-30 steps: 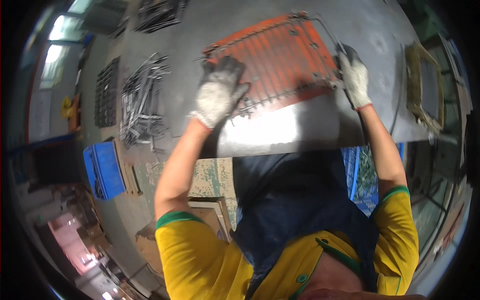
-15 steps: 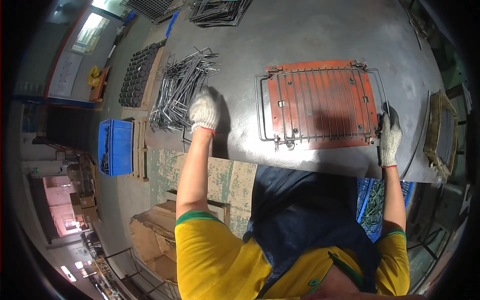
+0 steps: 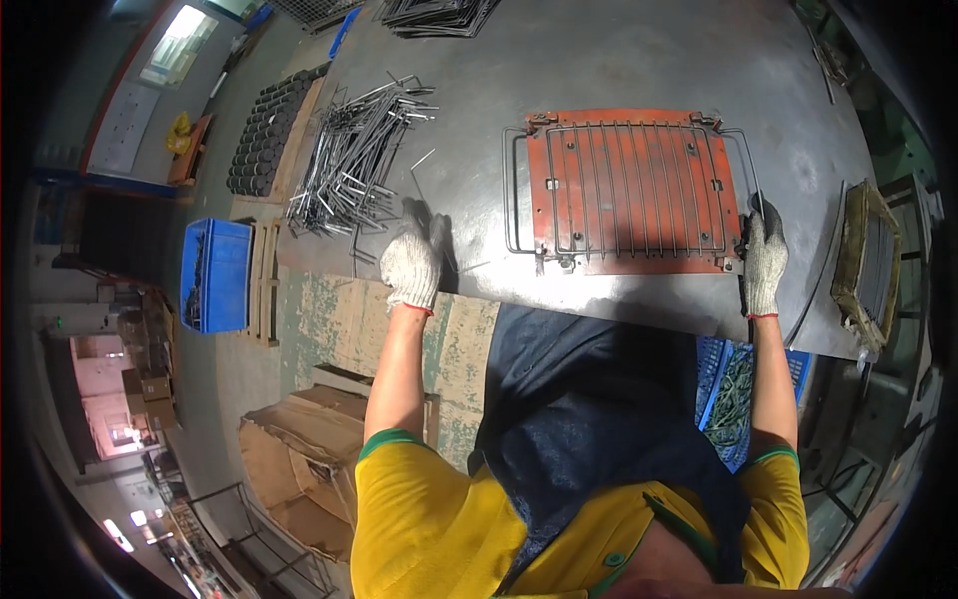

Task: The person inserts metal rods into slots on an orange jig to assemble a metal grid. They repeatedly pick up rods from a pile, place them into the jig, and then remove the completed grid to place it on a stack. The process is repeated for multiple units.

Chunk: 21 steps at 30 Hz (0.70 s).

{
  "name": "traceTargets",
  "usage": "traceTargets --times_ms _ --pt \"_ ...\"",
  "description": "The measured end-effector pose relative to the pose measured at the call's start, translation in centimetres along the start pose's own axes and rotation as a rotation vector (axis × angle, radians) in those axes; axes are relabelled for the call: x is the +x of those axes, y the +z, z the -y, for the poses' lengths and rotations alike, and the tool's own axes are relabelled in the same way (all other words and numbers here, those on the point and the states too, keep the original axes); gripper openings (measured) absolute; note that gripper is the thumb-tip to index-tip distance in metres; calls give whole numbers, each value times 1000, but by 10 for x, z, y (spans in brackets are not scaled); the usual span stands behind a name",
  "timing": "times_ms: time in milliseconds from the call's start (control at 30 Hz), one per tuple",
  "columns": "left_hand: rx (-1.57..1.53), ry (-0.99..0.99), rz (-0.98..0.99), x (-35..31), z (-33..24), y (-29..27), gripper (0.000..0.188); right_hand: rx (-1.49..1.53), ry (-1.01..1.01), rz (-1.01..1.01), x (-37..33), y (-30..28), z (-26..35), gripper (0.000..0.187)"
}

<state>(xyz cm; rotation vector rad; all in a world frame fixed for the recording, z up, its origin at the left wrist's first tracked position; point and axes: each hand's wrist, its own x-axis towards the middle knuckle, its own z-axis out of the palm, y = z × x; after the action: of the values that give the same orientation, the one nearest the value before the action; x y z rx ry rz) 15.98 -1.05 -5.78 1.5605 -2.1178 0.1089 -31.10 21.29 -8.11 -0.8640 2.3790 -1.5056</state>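
Note:
My left hand, in a white knitted glove with dark fingertips, is closed around a bent metal rod near the table's front edge. To its left lies a heap of similar bent rods. A red flat jig rests on the table, with several parallel wires laid across it. One bent rod sticks out from its left side, another bent rod from its right. My gloved right hand is closed on the near end of the right rod, beside the jig's corner; its fingertips are partly hidden.
A stack of bent wire frames lies at the table's far edge. A wooden-framed piece stands at the right edge. Below the table is a blue basket with green pieces. On the left are a blue bin and a cardboard box.
My left hand has drawn away from the heap, toward me and slightly right, with a bent rod in it. My right hand stays at the jig. The whole view has shifted slightly.

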Motion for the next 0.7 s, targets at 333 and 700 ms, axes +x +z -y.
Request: traceTargets --times_ms 333,700 --pt "155 -189 538 -63 -33 -42 60 54 50 -8 -7 -4 12 40" --pt "-2069 -761 791 -69 -88 -71 39 86 -21 16 -35 -63 78 47"
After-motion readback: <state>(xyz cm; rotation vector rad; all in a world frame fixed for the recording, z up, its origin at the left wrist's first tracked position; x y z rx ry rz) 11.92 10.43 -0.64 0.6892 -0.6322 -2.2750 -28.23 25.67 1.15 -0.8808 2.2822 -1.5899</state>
